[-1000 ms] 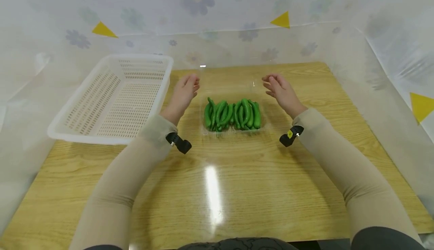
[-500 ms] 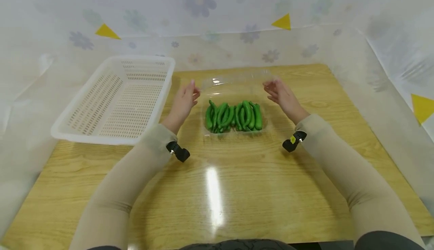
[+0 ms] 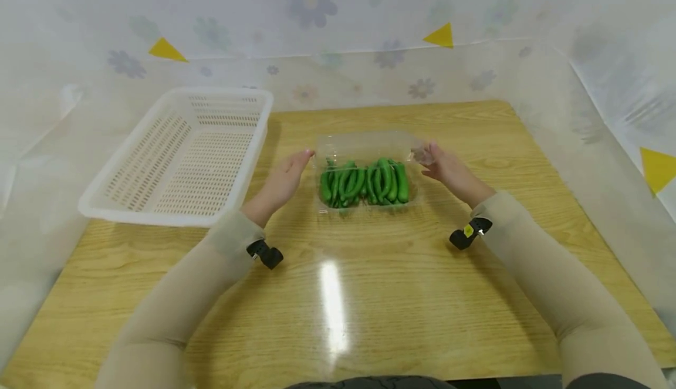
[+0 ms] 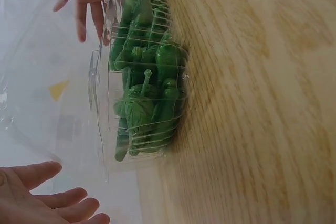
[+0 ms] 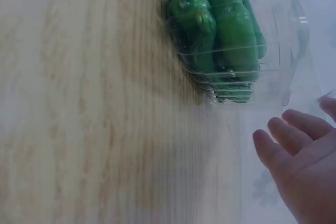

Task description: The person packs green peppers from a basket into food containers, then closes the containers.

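A clear plastic clamshell box (image 3: 364, 209) holds several green peppers (image 3: 387, 179), long and slightly curved. Its transparent lid (image 3: 369, 141) leans over the back of the box, partly lowered. My left hand (image 3: 282, 182) is at the left edge of the lid, fingers extended. At the lid's right corner is my right hand (image 3: 453, 176), seeming to touch it with the thumb and fingers. In the left wrist view, ridged box walls show the peppers (image 4: 144, 98) inside, and the left hand (image 4: 50, 200) has spread fingers. The right wrist view shows the right hand's fingers (image 5: 286, 137) fairly straight.
A white plastic basket (image 3: 174, 217) with slotted walls stands to the left, beyond my left forearm. The wooden table (image 3: 396, 295) runs up to pale flowered sheeting (image 3: 359, 78) at the back and sides. Yellow triangles (image 3: 440, 35) mark the sheeting.
The lid has swung forward and down from its laid-back position towards the peppers. Both hands have come nearer to me alongside it. The box and basket stay in place.
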